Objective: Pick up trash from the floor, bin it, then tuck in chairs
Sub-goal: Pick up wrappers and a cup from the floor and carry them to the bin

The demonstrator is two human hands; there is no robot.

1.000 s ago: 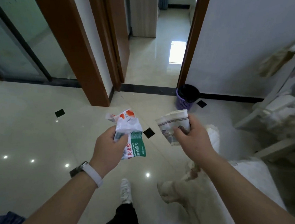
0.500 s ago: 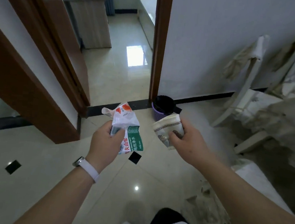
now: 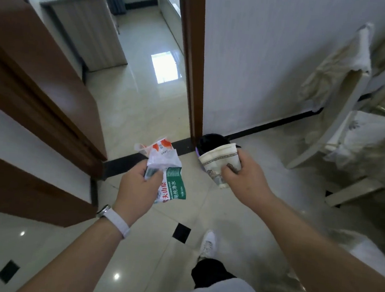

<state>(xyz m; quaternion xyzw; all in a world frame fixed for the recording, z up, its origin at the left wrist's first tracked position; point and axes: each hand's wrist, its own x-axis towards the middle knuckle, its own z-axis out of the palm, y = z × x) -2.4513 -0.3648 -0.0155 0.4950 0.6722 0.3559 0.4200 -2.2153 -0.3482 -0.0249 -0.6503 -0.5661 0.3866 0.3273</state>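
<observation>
My left hand (image 3: 138, 185) grips a crumpled white plastic wrapper (image 3: 165, 166) with red, green and white print, held out over the tiled floor. My right hand (image 3: 245, 179) holds a patterned paper cup (image 3: 218, 163) tilted on its side, its mouth pointing up and left. Just behind the cup stands a small purple bin (image 3: 210, 141) with a black liner, on the floor beside the brown door frame (image 3: 191, 59). The cup hides most of the bin. A white chair (image 3: 344, 96) draped with cloth stands at the right against the wall.
An open doorway leads ahead to a glossy tiled room with a wooden cabinet (image 3: 89, 34). A brown door (image 3: 37, 67) stands open on the left. Covered furniture (image 3: 378, 143) fills the right side. My foot in a white shoe (image 3: 208, 242) is on the floor below.
I have walked toward the bin, which now sits directly behind the cup. Both hands keep the same hold on the wrapper and the cup.
</observation>
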